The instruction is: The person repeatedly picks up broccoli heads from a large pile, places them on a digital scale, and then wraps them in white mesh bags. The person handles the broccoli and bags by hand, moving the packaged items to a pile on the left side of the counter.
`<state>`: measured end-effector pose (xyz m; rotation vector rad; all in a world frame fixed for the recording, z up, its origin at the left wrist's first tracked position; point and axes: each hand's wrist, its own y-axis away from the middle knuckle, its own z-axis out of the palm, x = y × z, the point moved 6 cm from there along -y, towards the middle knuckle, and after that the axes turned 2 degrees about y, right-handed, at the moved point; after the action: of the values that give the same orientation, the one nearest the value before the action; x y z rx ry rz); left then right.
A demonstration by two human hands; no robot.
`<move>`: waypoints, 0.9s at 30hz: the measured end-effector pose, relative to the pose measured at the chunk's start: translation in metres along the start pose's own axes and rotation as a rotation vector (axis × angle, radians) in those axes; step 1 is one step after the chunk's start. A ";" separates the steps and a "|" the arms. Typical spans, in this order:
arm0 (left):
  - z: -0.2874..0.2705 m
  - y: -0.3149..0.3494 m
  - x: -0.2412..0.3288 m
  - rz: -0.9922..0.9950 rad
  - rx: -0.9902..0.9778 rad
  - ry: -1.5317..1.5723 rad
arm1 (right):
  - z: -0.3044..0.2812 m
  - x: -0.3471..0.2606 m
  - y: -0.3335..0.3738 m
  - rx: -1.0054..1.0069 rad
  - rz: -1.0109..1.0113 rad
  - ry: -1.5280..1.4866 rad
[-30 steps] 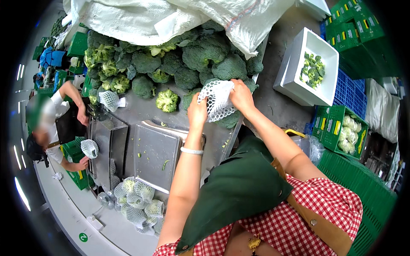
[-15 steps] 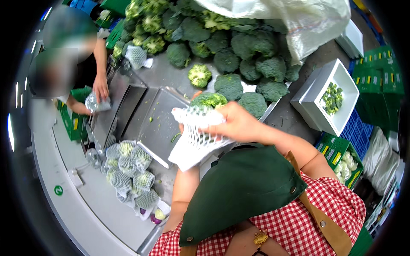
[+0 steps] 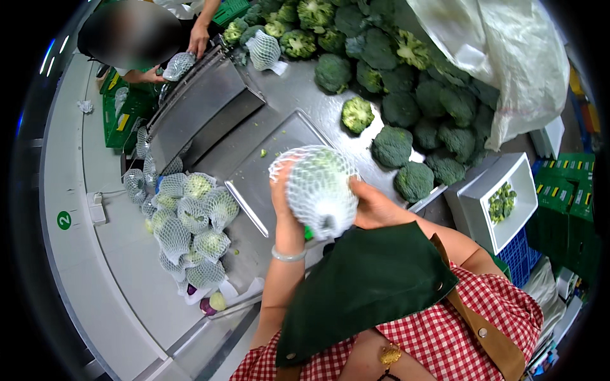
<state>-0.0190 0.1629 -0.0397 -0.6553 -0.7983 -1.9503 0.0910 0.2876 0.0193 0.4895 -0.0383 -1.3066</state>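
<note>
In front of my chest I hold a broccoli head (image 3: 323,187) wrapped in white foam netting. The netting now covers it almost all round, and green shows faintly through the mesh. My left hand (image 3: 284,198), with a pale bangle at the wrist, grips it from the left, fingers at the gathered edge of the net. From the right, my right hand (image 3: 375,204) is closed against its side, with some fingers hidden behind it. Beneath it is a metal tray (image 3: 254,171) with small green scraps. A bare broccoli head (image 3: 358,115) lies on the steel table beyond.
Many loose broccoli heads (image 3: 397,105) are piled at the far right, beside a white sack (image 3: 521,76). Netted heads (image 3: 194,213) cluster at left. A co-worker's hand (image 3: 199,39) works beyond a raised metal chute (image 3: 203,108). A white bin (image 3: 524,203) stands at right.
The netting, earlier bunched with the broccoli's green top exposed, now encloses the head. My hands have moved to either side of it, and the whole view has shifted.
</note>
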 end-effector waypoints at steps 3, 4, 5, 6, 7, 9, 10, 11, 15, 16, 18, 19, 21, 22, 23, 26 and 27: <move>0.000 -0.033 0.046 0.011 0.126 -0.267 | 0.007 -0.036 -0.052 0.054 -0.187 0.320; 0.002 -0.043 0.062 0.063 0.126 -0.239 | 0.014 -0.056 -0.067 0.076 -0.282 0.483; 0.015 -0.046 0.073 0.030 -0.029 -0.108 | 0.027 -0.071 -0.080 0.140 -0.384 0.695; 0.020 -0.053 0.079 0.029 -0.147 -0.091 | 0.043 -0.082 -0.097 0.114 -0.403 0.859; 0.032 -0.059 0.084 0.077 -0.313 -0.115 | 0.040 -0.085 -0.125 0.098 -0.442 1.102; -0.010 -0.098 0.091 0.033 -0.086 -0.193 | 0.038 -0.072 -0.168 -0.015 -0.513 1.504; -0.036 -0.117 0.099 -0.138 -0.054 0.114 | 0.063 -0.079 -0.169 -0.179 -0.369 1.315; -0.048 -0.141 0.111 -0.110 0.066 0.192 | 0.082 -0.097 -0.161 -0.210 -0.345 1.260; -0.112 -0.233 0.197 0.247 0.267 0.015 | 0.122 -0.219 -0.106 0.060 -1.332 1.948; -0.148 -0.261 0.216 0.280 0.271 -0.009 | 0.122 -0.257 -0.091 0.199 -1.434 1.980; -0.148 -0.284 0.230 0.430 0.435 -0.171 | 0.110 -0.333 -0.050 0.725 -1.642 2.143; -0.150 -0.297 0.226 0.443 0.559 -0.230 | 0.102 -0.373 -0.026 0.873 -1.830 2.178; -0.169 -0.315 0.235 0.472 0.750 -0.454 | 0.098 -0.439 -0.004 1.312 -1.787 2.487; -0.194 -0.324 0.244 0.477 0.806 -0.609 | 0.109 -0.456 0.007 1.532 -1.721 2.664; -0.247 -0.336 0.277 0.554 0.770 -0.824 | 0.128 -0.458 0.007 1.537 -1.806 2.746; -0.229 -0.328 0.288 0.481 1.106 -1.263 | 0.157 -0.470 0.015 1.616 -1.912 2.977; -0.188 -0.317 0.280 0.463 1.094 -1.409 | 0.155 -0.483 0.021 1.670 -1.884 3.009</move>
<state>-0.4500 -0.0068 -0.0497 -1.2699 -2.0368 -0.1876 -0.0693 0.6896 0.2843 -1.4856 -0.9446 -0.1270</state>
